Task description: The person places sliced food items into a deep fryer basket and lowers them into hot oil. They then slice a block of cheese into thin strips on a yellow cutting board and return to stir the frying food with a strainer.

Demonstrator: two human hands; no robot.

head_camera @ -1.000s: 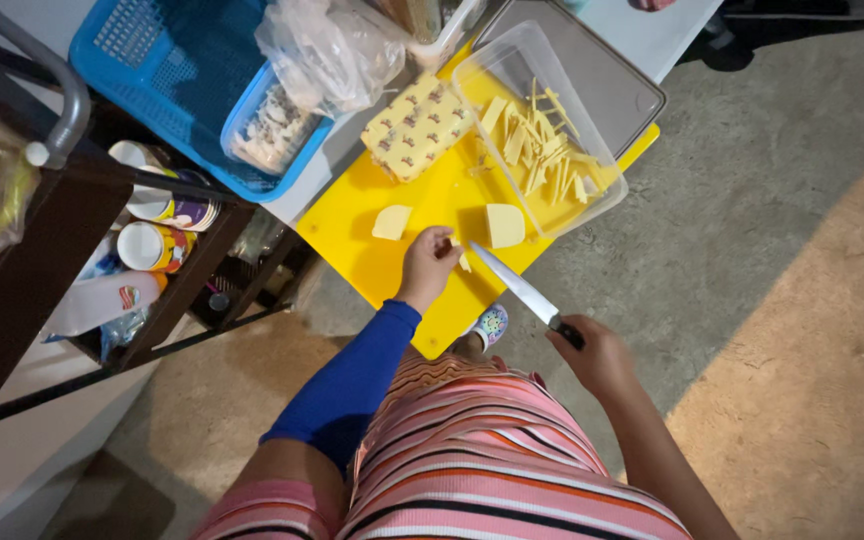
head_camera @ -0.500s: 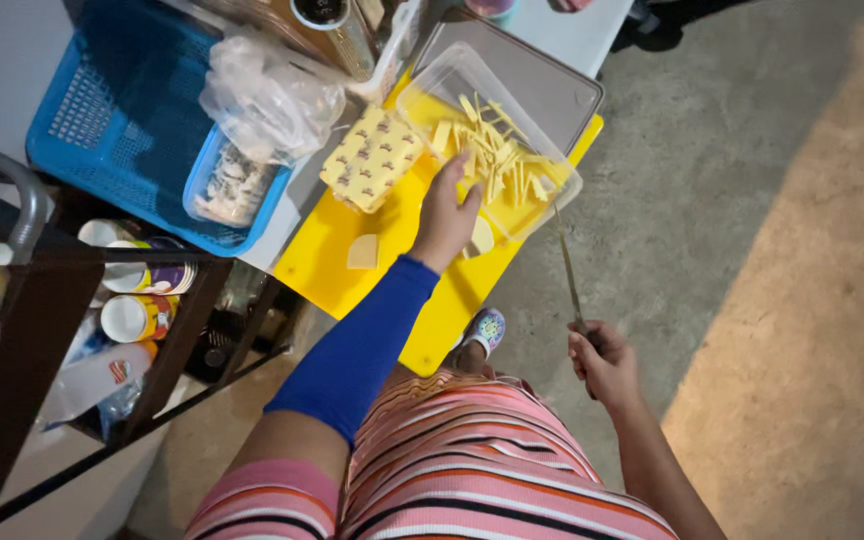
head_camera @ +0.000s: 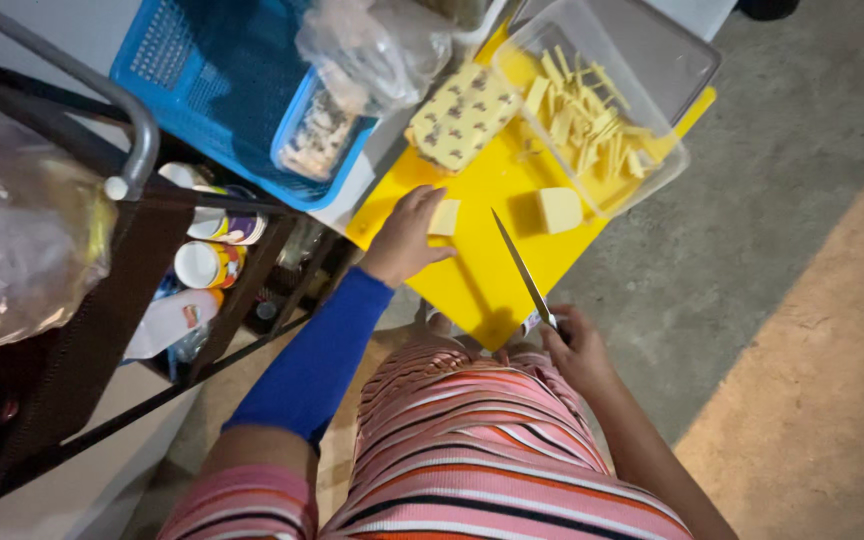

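Note:
My left hand, in a blue sleeve, rests on the yellow cutting board and grips a pale cheese piece at its left side. My right hand holds a knife by the handle, blade pointing up over the board between the two cheese pieces. A second cheese block lies to the right, beside a clear plastic container holding several cheese strips.
A wrapped yellow cheese block lies at the board's far edge. A blue basket with a clear bag sits at the back left. Cans stand on a dark shelf. Concrete floor lies to the right.
My left hand came back from the clear container to the cheese piece at the board's left. The knife swung from beside the board to over its middle.

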